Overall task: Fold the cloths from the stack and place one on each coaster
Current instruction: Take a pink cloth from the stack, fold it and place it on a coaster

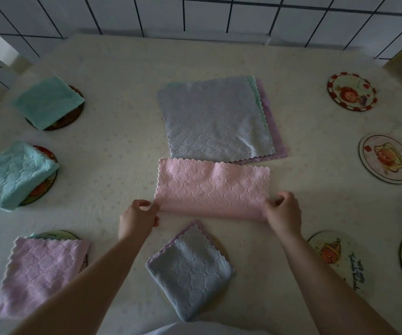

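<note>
Blue cloth [190, 269] near, on coaster. Left hand [138, 218], right hand [283, 211] pinch near corners of half-folded pink cloth [213, 189], before stack [215, 119]. Four coasters covered; four at right bare.

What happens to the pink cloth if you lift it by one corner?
The pink cloth would probably droop and unfold, since it looks thin and soft. It seems light: the left hand and right hand pinch only its ends.
</note>
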